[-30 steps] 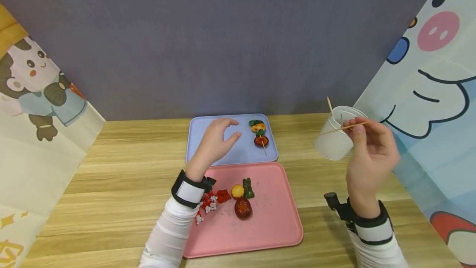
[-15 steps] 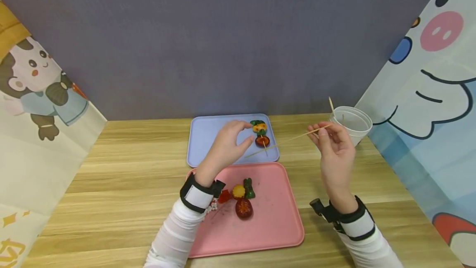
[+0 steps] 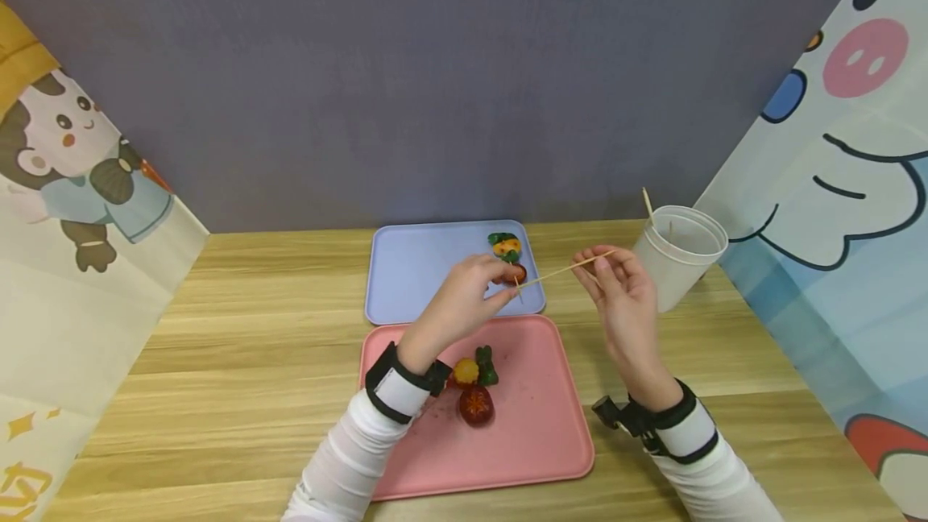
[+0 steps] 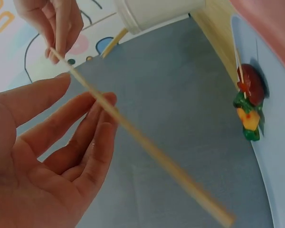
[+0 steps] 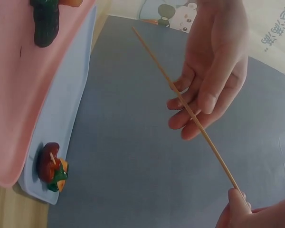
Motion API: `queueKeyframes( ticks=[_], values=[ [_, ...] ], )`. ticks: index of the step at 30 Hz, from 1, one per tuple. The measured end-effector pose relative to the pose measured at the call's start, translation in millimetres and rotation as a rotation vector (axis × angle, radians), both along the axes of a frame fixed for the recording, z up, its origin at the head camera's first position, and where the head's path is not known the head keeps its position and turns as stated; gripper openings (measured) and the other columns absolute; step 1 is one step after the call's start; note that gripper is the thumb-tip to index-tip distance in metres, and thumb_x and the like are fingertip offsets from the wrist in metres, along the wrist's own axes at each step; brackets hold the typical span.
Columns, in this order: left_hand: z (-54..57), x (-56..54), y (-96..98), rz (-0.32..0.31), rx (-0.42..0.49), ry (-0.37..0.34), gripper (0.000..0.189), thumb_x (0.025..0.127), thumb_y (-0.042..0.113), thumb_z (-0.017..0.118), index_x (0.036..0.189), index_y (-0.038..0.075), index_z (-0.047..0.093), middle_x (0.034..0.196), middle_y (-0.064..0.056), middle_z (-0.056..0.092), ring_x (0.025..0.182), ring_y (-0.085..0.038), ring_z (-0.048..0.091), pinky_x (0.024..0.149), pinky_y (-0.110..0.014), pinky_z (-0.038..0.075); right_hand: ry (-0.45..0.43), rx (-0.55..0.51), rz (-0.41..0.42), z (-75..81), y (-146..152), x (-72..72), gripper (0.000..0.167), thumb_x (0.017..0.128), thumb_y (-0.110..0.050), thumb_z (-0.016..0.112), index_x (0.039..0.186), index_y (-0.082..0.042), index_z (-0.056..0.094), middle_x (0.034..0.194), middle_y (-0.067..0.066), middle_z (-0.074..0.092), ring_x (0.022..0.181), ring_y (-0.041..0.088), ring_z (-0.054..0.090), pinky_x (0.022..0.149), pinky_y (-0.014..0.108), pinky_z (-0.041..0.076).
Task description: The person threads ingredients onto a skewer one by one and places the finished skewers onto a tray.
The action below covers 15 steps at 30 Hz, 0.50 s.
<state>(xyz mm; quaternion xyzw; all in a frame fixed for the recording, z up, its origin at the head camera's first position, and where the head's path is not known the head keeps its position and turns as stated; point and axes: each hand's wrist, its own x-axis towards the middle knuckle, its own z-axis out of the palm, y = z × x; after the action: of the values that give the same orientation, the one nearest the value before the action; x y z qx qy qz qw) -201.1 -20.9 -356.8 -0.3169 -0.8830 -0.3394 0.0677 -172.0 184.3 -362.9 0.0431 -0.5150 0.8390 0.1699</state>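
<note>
My right hand (image 3: 627, 300) pinches a thin wooden skewer (image 3: 560, 271) near one end, between thumb and fingers. From there the skewer slants toward my left hand (image 3: 471, 292). In the left wrist view the stick (image 4: 154, 152) passes between my left thumb and fingers, which stay spread apart. The right wrist view shows the same skewer (image 5: 210, 142) crossing in front of the left fingers (image 5: 179, 119). Just beyond the left fingertips, a loaded skewer with yellow, green and dark red toy food (image 3: 506, 246) lies on the blue tray (image 3: 406, 264).
On the pink tray (image 3: 536, 441) sit a brown mushroom cap (image 3: 476, 407), a yellow corn-like round (image 3: 466, 371) and a green piece (image 3: 486, 366). A white tub (image 3: 663, 272) at right has a stick (image 3: 648, 204) leaning out. A grey panel stands behind.
My right hand has carried the skewer leftward, away from the white tub. My left hand has moved right, its fingers coming around the skewer's far part and covering some of the blue tray.
</note>
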Motion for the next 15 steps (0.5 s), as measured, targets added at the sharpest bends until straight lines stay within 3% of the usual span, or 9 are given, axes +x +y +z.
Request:
queueKeyframes(
  ticks=[10,15],
  values=[
    [-2.7,1.9,6.6,0.027,-0.007,-0.022,0.013,0.089,0.013,0.066,0.100,0.010,0.073,0.088,-0.002,0.064,0.082,-0.015,0.058,0.069,-0.022,0.048,0.018,0.002,0.028,-1.4,-2.5,0.7,0.011,0.096,-0.001,0.048,0.105,0.001,0.054,0.100,0.009,0.061,0.097,0.019,0.064,0.091,0.032,0.052],
    [-4.4,1.8,4.5,0.035,0.028,-0.045,0.012,0.089,0.014,0.066,0.099,0.012,0.073,0.091,0.001,0.065,0.080,-0.011,0.057,0.068,-0.021,0.049,0.059,0.055,0.057,-2.4,-0.1,0.4,0.030,0.096,-0.004,0.049,0.122,0.012,0.050,0.103,0.012,0.065,0.099,0.021,0.066,0.091,0.032,0.052]
  ],
)
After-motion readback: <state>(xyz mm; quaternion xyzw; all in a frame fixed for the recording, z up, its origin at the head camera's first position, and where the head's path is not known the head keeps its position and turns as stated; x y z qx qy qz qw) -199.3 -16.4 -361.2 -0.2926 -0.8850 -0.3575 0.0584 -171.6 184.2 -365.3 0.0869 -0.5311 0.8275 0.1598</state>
